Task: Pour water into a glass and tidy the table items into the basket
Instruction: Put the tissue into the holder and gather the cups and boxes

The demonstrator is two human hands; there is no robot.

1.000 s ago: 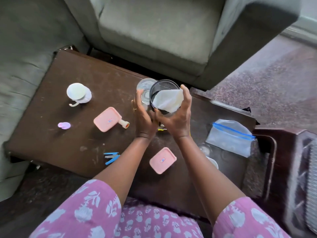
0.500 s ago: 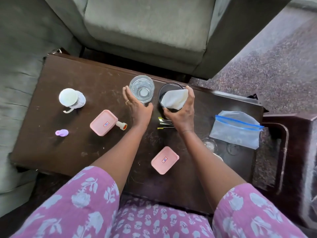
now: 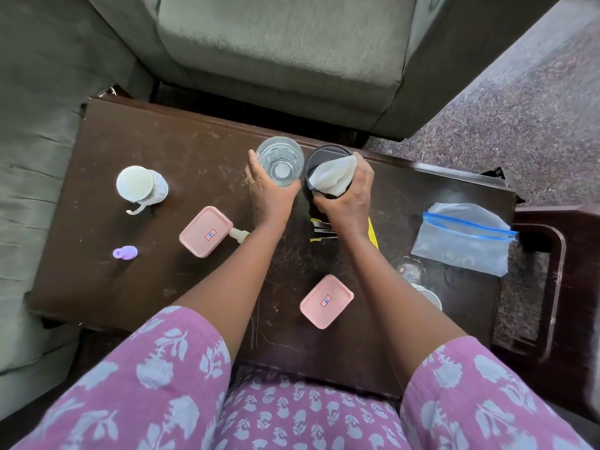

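Resting on scratched dark table (image 3: 136, 141), glass (image 3: 280, 161), grey sofa (image 3: 279, 43) behind

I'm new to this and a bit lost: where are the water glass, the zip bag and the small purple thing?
Water glass (image 3: 280, 161): head view, on its base seen through the water.
Zip bag (image 3: 461, 246): head view, on its clear body.
Small purple thing (image 3: 125, 253): head view, on its middle.

Dark brown table (image 3: 162, 141). Two pale pink lidded boxes (image 3: 206, 231), (image 3: 326, 301), each with a red-and-blue label. Lilac small piece (image 3: 125, 253) at near left. Clear bag (image 3: 461, 243) with blue zip strip at right. Pink sleeves (image 3: 156, 368) patterned with pale blue-grey flowers.
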